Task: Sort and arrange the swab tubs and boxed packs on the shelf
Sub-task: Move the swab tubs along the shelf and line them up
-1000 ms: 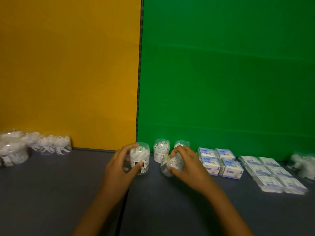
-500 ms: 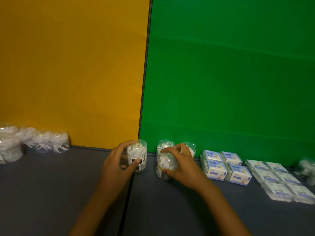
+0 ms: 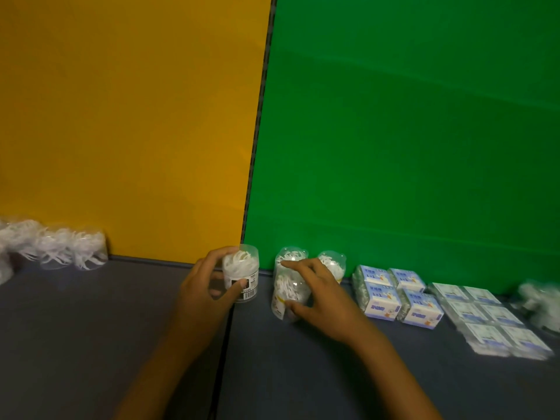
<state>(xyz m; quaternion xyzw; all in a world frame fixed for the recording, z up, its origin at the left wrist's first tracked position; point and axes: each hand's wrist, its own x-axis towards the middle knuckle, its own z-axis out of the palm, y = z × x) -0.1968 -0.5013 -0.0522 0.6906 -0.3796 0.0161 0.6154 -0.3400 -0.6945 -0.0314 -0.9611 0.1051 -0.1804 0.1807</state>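
You've got the shelf (image 3: 91, 344) under you, dark and flat, and the black seam (image 3: 225, 338) running down it is your marker for everything. Right of that seam, well out, lie the flat wrapped packs (image 3: 488, 316); nearer the seam sit the blue boxed packs (image 3: 397, 295), four of them, squared up and touching. They look stiff-cornered and light, so I'd take those across the flat sides. Far left of the seam, against the back wall, there's a row of clear tubs (image 3: 57, 248).

Now your hands. Your left hand (image 3: 206, 295) curls round a labelled tub (image 3: 241, 272) standing upright just about on the seam, thumb on the front label, fingers behind. Your right hand (image 3: 318, 295), just right of the seam, pinches a front tub (image 3: 289, 295) between index finger up top and thumb low; it leans a little. Behind it stand two more tubs (image 3: 331, 265), close to the back wall.

These tubs look thin-walled, smooth and nearly weightless, so they'd likely slip or tip. Grip mid-wall, gently, not by the lid.
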